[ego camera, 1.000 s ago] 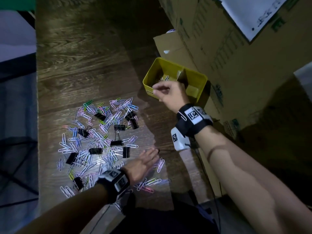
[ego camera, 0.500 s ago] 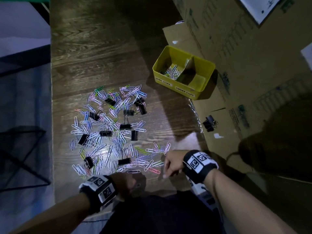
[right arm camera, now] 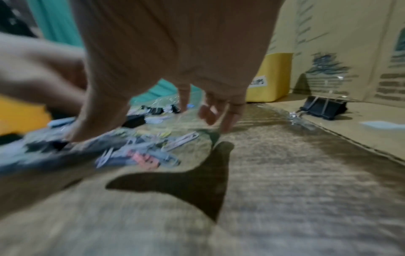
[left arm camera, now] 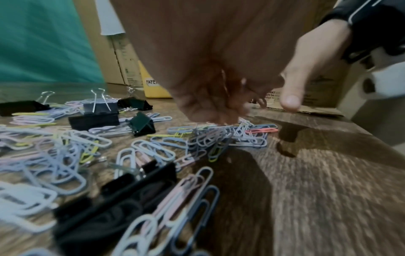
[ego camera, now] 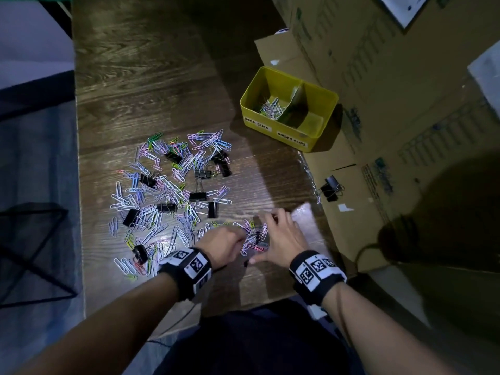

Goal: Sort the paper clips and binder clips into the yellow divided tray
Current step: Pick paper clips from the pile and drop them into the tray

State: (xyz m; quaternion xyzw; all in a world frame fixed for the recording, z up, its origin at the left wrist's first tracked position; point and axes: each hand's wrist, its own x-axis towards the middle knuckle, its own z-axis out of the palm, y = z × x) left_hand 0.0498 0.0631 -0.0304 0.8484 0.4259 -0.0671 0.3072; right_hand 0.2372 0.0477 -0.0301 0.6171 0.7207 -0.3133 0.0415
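Note:
The yellow divided tray (ego camera: 322, 136) stands at the table's far right, with several paper clips (ego camera: 271, 109) in its left compartment. A wide scatter of pastel paper clips (ego camera: 151, 201) and black binder clips (ego camera: 197, 196) covers the wooden table. My left hand (ego camera: 226, 246) has its fingers bunched down on a small heap of paper clips (ego camera: 254, 236) and grips some of them (left arm camera: 215, 136). My right hand (ego camera: 282, 238) is just right of the heap, with spread fingers (right arm camera: 208, 113) touching the table and the thumb (left arm camera: 291, 102) stretched out.
Cardboard boxes (ego camera: 378, 77) wall off the right side, and a flattened cardboard flap lies beside the table. A lone black binder clip (ego camera: 331, 188) sits on that flap. Clear plastic film (ego camera: 305, 216) lies by my right hand. The table's left edge drops to the floor.
My right hand has come back from over the tray to the near heap. My left hand has gone from flat on the table to bunched on the paper clips.

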